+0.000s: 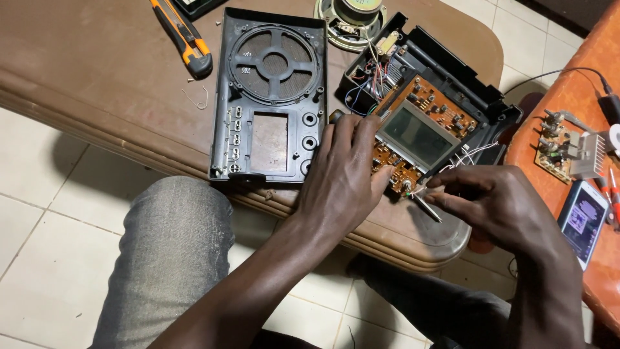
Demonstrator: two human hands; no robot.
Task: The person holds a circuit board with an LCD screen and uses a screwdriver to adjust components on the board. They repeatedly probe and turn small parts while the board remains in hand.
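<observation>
An orange circuit board (431, 103) with a grey display (418, 136) lies tilted over the black rear shell of a radio (465, 71) on a brown table (97, 71). My left hand (342, 174) rests on the board's near left edge, fingers pressing it down. To the right, my right hand (500, 207) pinches a thin metal tool (426, 207) whose tip touches the board's near corner. White wires (471, 155) run off the board's right side.
The black front cover with a round speaker grille (271, 97) lies left of the board. A loose speaker (352, 19) sits behind, an orange utility knife (184, 39) at far left. On an orange surface to the right lie a small board (568, 148) and a phone (584, 220).
</observation>
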